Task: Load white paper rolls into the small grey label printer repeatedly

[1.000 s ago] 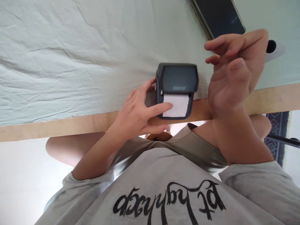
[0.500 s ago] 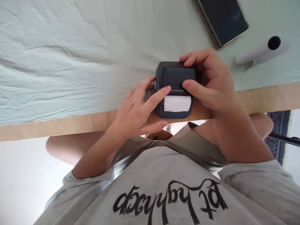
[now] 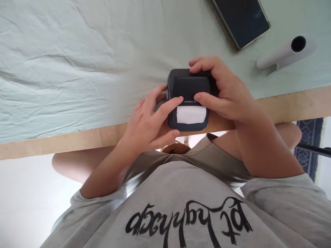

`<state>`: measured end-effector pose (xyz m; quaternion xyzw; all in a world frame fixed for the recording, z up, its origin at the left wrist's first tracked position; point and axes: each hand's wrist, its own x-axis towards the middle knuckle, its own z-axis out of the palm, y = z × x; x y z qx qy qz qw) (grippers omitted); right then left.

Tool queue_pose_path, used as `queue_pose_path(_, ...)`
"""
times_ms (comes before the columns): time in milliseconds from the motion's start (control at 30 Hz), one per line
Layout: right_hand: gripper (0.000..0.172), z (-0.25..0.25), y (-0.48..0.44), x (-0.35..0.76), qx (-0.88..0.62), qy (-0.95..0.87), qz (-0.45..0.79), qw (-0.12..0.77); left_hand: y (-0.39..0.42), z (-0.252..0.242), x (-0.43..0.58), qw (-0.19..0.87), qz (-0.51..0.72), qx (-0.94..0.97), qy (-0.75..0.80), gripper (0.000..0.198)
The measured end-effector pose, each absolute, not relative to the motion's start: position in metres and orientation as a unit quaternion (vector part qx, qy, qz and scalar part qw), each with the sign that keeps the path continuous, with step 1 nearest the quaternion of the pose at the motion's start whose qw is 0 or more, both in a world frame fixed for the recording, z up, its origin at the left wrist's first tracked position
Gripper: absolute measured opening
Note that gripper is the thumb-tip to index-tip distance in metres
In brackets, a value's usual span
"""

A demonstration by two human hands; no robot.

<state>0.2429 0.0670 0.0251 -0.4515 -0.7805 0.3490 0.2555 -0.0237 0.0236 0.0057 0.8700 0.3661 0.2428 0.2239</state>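
Between my hands is a small dark label printer point(image 3: 191, 84), at the wooden front edge of the table. A white paper label point(image 3: 191, 114) shows at its near side, below the printed brand name. My left hand point(image 3: 152, 120) holds the printer's left side, the index fingertip on its top and the thumb by the near left corner. From the right, my right hand point(image 3: 224, 89) grips it with the thumb on top and the fingers over the far edge. The printer's right side is partly hidden by that hand.
A dark-screened phone point(image 3: 240, 20) lies at the back right. Nearer the right side is a white, tube-like object point(image 3: 281, 57) with a dark round end. Pale green cloth point(image 3: 77, 69) with wrinkles covers the table up to its bare wooden edge point(image 3: 64, 141).
The printer and both hands have shifted slightly to the left in view. Phone and white tube-like object also appear a little further left. The grip looks the same.
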Motion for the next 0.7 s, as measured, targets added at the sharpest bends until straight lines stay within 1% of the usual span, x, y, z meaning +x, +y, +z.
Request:
queue_pose_path(167, 0.034, 0.021, 0.061, 0.24, -0.47, -0.766, 0.331, 0.288, 0.022, 0.008, -0.02, 0.237, 0.214, 0.86, 0.397, 0.085)
queue_pose_path(367, 0.033, 0.019, 0.062, 0.239, -0.464, -0.772, 0.32, 0.295, 0.021, 0.004, -0.021, 0.218, 0.2, 0.863, 0.41, 0.091)
queue_pose_path(500, 0.033, 0.018, 0.062, 0.238, -0.451, -0.782, 0.307, 0.301, 0.019, 0.002, -0.023, 0.229, 0.198, 0.858, 0.416, 0.09)
queue_pose_path(633, 0.036, 0.023, 0.056, 0.245, -0.451, -0.806, 0.224, 0.312, 0.016, 0.001, -0.022, 0.214, 0.186, 0.862, 0.42, 0.095)
queue_pose_path(700, 0.043, 0.024, 0.052, 0.251, -0.444, -0.81, 0.2, 0.326, 0.015, 0.001, -0.021, 0.189, 0.185, 0.869, 0.418, 0.1)
